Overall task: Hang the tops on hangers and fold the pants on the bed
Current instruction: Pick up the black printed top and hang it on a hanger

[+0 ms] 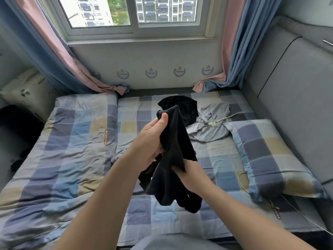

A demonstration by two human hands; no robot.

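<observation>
I hold a black garment point(173, 141) up above the bed point(225, 159). My left hand point(153, 139) grips its upper part, thumb pressed on the cloth near the top. My right hand point(191, 172) pinches the fabric lower down, and the rest hangs bunched below both hands. Whether it is a top or pants cannot be told. A second black garment point(185, 109) lies crumpled on the bed near the window wall. Beside it, to the right, a light grey garment point(210, 127) with a white drawstring lies rumpled. No hanger is in view.
A checked quilt point(72, 141) covers the bed's left half and a checked pillow point(266, 159) lies at the right. A grey padded headboard point(297, 105) runs along the right. Blue and pink curtains point(59, 56) hang at both sides of the window point(135, 13).
</observation>
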